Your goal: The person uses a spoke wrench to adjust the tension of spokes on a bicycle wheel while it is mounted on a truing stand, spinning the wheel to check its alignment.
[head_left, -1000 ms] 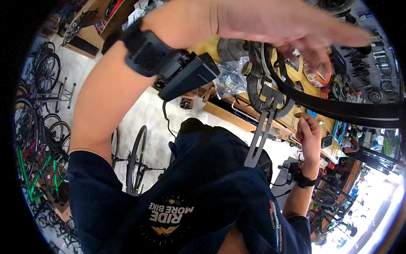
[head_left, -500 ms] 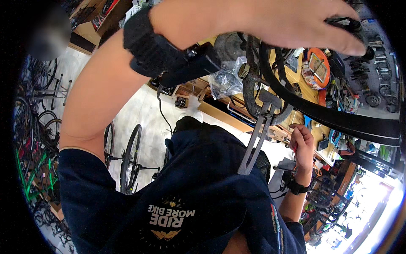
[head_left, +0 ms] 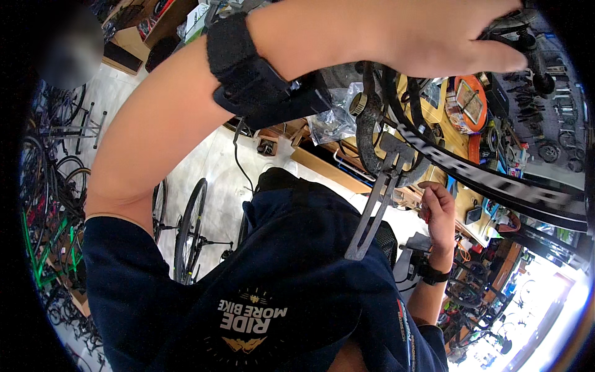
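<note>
A bicycle wheel with a black rim and pale lettering stands in a dark grey truing stand. A slotted flat metal gauge arm hangs from the stand toward my shirt. My left hand reaches across the top, above the wheel, its thumb stretched out and apart from the other fingers, which the frame edge partly cuts off. I see nothing held in it. Low beside the rim, my right hand has curled fingers, closed around a small red thing whose kind I cannot make out.
Behind the wheel runs a wooden workbench with an orange round tray and clear plastic bags. A pegboard of tools hangs at the right. Bicycles crowd the left; a cable dangles from my left wrist device.
The wheel has turned: pale lettering now shows on the rim where it was plain black. My left hand and forearm have shifted slightly right, while my right hand has barely moved.
</note>
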`<state>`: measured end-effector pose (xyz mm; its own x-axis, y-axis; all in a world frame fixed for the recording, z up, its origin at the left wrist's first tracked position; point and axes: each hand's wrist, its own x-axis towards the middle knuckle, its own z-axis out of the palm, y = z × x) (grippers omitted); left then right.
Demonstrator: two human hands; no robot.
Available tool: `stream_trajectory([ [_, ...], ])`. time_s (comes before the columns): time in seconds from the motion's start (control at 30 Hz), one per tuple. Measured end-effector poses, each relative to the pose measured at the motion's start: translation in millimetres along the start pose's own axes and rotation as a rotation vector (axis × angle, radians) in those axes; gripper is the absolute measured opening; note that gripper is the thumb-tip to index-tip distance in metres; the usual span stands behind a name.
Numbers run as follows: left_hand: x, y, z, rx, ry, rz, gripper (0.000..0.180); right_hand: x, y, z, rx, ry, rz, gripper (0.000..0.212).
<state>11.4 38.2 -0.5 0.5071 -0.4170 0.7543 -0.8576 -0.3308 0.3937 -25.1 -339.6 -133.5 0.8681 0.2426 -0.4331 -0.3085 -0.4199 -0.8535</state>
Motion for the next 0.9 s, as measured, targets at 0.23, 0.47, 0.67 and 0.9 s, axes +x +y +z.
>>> stream_trajectory([
  [0.23,5.3,15.5,-0.2,-0.256,-0.280,-0.477,0.077,2.0,7.9,-0.9,-0.029,-0.003,0.024,0.021],
  [0.47,6.8,-30.9,27.5,-0.437,-0.071,-0.381,0.058,-23.2,-40.5,24.7,-0.270,-0.015,-0.008,0.013],
  [0.67,46.2,36.0,-45.6,-0.813,-0.003,-0.419,0.034,-45.1,-106.4,73.7,-0.537,-0.107,-0.714,0.027],
  [0.9,56.5,49.6,-34.3,-0.245,0.267,-0.176,0.029,-31.9,-124.4,99.8,-0.702,0.114,-1.044,0.024],
])
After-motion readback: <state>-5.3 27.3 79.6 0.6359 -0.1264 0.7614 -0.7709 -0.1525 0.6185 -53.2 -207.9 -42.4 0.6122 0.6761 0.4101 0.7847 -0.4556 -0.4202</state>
